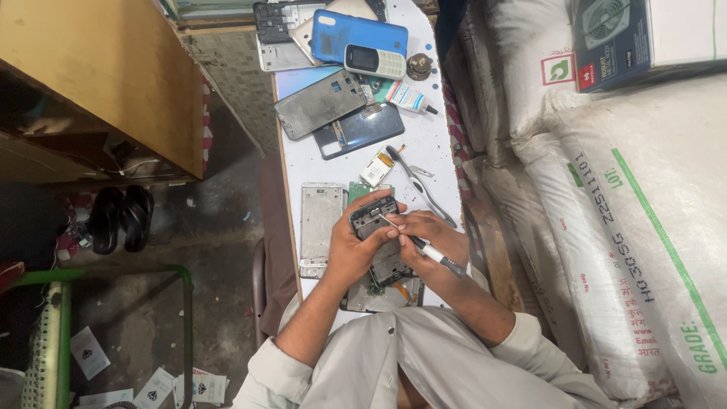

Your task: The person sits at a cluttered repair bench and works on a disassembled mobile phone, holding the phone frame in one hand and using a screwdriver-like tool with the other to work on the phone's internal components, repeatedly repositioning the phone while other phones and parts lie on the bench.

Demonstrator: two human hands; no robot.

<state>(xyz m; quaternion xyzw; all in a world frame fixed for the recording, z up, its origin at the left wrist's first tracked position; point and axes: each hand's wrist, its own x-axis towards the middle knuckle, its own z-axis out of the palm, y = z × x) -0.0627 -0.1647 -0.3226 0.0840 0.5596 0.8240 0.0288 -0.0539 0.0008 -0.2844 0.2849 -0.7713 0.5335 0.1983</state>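
Left hand [350, 246] is gripping a dark phone frame [373, 216] over the counter [435, 140]. Right hand [428, 238], fingers closed on a screwdriver [424, 248], is poking its tip toward 10 o'clock into the frame.

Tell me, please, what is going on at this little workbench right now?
A person is working on an opened phone body, held up in the left hand. The right hand holds a thin screwdriver with its tip inside the phone. On the white table lie a silver phone frame, dark screen panels, a blue phone, a small keypad phone, a glue tube and tweezers.
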